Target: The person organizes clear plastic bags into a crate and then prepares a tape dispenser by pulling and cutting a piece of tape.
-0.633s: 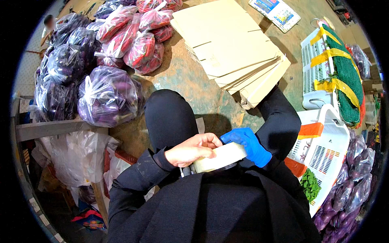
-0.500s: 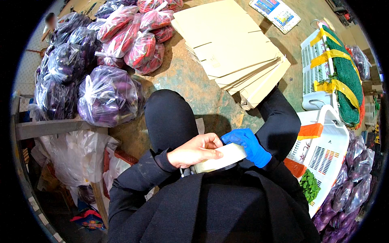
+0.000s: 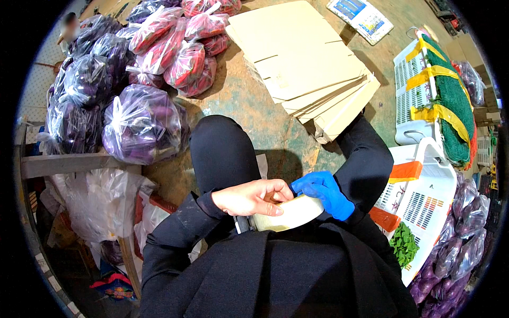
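A wide roll of pale yellowish tape (image 3: 294, 213) is held on edge low in front of my body, between my knees. My bare left hand (image 3: 252, 196) grips its left side, thumb laid along the near face and fingers curled behind the far edge. From the right, my right hand (image 3: 324, 193) in a blue glove closes on the roll's far right edge, its fingertips close to those of the left. A dark piece with a metal edge shows at the roll's left end, partly under my left wrist; I cannot make out what it is.
Flattened cardboard boxes (image 3: 307, 58) lie stacked ahead, by my right knee. Bagged eggplants (image 3: 143, 124) and bagged red produce (image 3: 185, 63) are heaped at left. White crates (image 3: 429, 196) stand at right, one with green leaves (image 3: 404, 245). A person (image 3: 69, 32) is at far left.
My left hand has slid slightly left along the tape roll, and its thumb has moved lower. The roll has tilted a little, baring more of its face. My right hand has barely shifted.
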The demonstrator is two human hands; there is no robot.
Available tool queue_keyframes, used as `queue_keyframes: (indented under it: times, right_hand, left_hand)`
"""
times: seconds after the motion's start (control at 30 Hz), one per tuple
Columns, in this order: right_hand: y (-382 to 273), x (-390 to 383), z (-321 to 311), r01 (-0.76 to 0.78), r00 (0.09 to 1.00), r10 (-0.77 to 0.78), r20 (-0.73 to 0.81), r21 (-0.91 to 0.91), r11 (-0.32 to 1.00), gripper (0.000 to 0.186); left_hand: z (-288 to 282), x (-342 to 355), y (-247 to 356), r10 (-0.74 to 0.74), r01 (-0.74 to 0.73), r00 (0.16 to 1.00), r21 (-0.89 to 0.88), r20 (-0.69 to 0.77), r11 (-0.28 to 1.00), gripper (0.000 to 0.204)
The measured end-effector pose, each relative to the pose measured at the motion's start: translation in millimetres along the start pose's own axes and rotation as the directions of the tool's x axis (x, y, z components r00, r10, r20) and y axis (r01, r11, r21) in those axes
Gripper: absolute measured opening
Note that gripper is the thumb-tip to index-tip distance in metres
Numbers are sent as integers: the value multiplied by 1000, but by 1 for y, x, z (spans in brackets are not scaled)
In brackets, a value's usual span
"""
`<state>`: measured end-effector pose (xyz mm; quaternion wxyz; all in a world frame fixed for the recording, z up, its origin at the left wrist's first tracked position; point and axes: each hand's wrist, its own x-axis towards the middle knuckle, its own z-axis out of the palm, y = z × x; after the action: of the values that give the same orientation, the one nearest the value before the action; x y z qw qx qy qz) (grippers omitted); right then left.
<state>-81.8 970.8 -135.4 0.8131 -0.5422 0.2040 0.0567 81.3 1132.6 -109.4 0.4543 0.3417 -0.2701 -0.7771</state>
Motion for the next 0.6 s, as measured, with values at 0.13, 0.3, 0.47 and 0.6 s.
queue_keyframes:
  times: [0.13,0.3,0.47,0.6]
  right_hand:
    - [-4,-5,1,8,1000,-8,10,-17,1000,21]
    - [-4,-7,2,-33,999,33,-23,5,999,20]
    - [-3,-6,4,1,1000,-2,-30,-31,1000,19]
    - [0,-6,2,15,1000,-16,-25,-38,999,18]
  left_hand:
    - [3,-1,3,-8,8,1000,17,9,1000,33]
    - [11,2,4,-30,33,991,15,-128,999,27]
    - [15,10,-3,-60,56,960,-23,-275,998,23]
    - [19,14,3,-67,78,947,23,-314,997,25]
